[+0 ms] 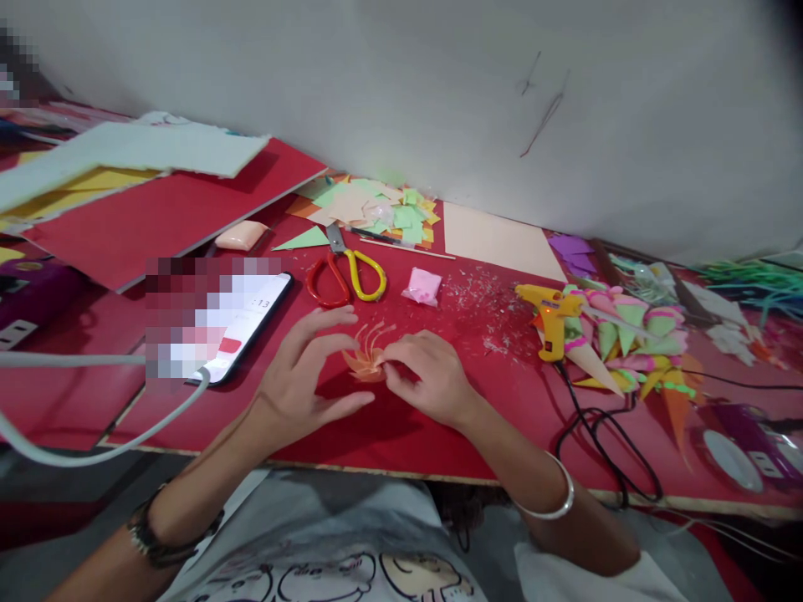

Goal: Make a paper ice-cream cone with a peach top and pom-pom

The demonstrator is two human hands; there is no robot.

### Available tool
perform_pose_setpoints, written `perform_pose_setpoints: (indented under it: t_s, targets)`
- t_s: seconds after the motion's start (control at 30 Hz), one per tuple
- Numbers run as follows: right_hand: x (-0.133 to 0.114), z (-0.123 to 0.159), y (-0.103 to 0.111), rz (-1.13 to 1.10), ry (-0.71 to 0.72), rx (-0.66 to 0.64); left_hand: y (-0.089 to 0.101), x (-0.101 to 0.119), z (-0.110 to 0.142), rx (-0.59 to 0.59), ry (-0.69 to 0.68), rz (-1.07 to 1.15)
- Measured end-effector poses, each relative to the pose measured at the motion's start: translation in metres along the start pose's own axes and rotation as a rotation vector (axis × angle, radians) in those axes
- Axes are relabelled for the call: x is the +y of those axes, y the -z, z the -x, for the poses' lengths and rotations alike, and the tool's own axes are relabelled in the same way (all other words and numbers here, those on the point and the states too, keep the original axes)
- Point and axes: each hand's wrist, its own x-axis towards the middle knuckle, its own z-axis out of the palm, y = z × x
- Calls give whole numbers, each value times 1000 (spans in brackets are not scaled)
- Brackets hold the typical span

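Note:
Between my hands is an orange paper flower point(360, 365) with thin, curling strips fanning out to the left and upward. My right hand point(432, 376) pinches it at its base, fingertips pressed together. Beside it, my left hand point(301, 380) is spread, thumb and fingers apart around the flower's left side without gripping it. Just beyond lie scissors point(348, 272) with one red and one yellow handle, and a small packet of pink material point(422, 287). A phone point(244, 326) rests on the table left of my left hand.
A yellow glue gun point(550, 318) with a black cord lies at right beside several paper cones point(627, 322). Cut paper pieces point(376, 209) are heaped near the wall. Foam and red boards point(188, 196) fill the back left. A white cable point(125, 447) loops at left.

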Motion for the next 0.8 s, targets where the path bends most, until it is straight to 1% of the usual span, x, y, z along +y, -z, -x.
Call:
perform_pose_setpoints:
  t_s: [0.07, 0.1, 0.23, 0.3, 0.43, 0.53, 0.8]
  targets:
    - [0, 1, 0, -15, 19, 13, 2, 0, 1, 108, -24, -45]
    - [0, 1, 0, -18, 30, 16, 2, 0, 2, 129, -38, -75]
    - [-1, 2, 1, -26, 42, 23, 2, 0, 4, 78, -135, -181]
    - [-2, 1, 1, -30, 37, 25, 1, 1, 4, 85, -161, -179]
    - [-5, 0, 2, -36, 38, 32, 0, 4, 3, 105, -129, -159]
    - [-6, -2, 2, -54, 51, 56, 2, 6, 2, 74, -101, -174]
    - [-9, -5, 6, -88, 49, 68, 2, 6, 3, 50, -101, -206]
